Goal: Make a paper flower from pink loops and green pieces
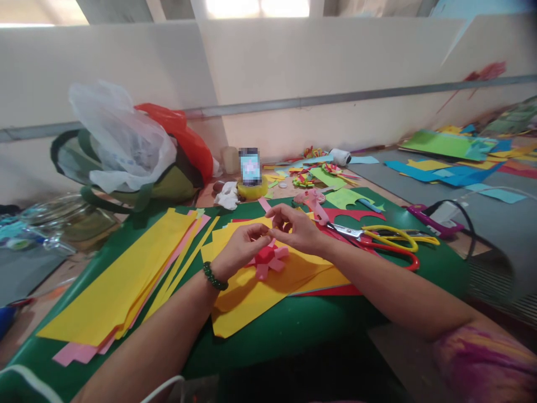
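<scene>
My left hand (245, 246), with a green bead bracelet (215, 276) on its wrist, has its thumb and fingers pinched together. Close against it, my right hand (297, 228) is also closed in a pinch; whatever lies between the fingertips is too small to make out. Just below both hands is a pink paper flower (277, 264) with a red centre, its upper petals partly hidden by the fingers. It rests on yellow paper sheets (241, 310). A short pink paper strip (264, 205) shows just beyond my right hand; whether it is held I cannot tell.
Red- and yellow-handled scissors (350, 231) and a pink glue gun (316, 206) lie right of my hands on the green table (302, 330). Long yellow strips (121, 280) lie left. A phone (250, 168) stands behind, beside a bag (168, 179). Paper scraps (444, 170) lie far right.
</scene>
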Tool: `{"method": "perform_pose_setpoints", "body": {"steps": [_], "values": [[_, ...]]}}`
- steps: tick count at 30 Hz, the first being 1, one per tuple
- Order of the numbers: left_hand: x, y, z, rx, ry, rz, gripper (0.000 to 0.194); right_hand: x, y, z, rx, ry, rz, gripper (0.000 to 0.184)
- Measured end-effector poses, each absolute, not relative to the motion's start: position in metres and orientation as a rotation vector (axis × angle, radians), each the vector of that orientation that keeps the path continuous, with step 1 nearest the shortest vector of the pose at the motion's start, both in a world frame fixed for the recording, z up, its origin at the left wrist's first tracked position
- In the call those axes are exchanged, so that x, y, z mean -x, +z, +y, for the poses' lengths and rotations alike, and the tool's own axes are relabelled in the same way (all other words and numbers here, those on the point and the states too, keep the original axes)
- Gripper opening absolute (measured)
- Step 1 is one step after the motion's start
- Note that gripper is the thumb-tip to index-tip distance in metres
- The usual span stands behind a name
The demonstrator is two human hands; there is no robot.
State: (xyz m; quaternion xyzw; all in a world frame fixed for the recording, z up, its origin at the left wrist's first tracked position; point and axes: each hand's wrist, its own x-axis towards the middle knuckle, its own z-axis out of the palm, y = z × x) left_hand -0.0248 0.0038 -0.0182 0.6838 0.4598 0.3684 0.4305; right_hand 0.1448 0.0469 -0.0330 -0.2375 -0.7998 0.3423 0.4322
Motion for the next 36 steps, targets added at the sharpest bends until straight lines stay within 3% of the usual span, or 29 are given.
{"method": "perform_pose_setpoints", "body": {"steps": [4,12,21,36], "values": [[0.0242,-0.0184,0.004,-1.605,0.936,1.088,0.031,-0.1445,-0.0333,0.0474,0.594,0.859,-1.995,0.02],[0.0237,-0.0102,0.001,-1.535,0.908,1.192,0.019,-0.1446,-0.0333,0.0483,0.607,0.827,-1.995,0.02],[0.0238,-0.0153,0.0029,-1.406,0.938,1.226,0.032,-0.1457,-0.0338,0.0475,0.604,0.794,-2.01,0.021],[0.024,-0.0155,0.0027,-1.411,0.949,1.19,0.033,-0.1453,-0.033,0.0463,0.626,0.794,-2.001,0.021]]}}
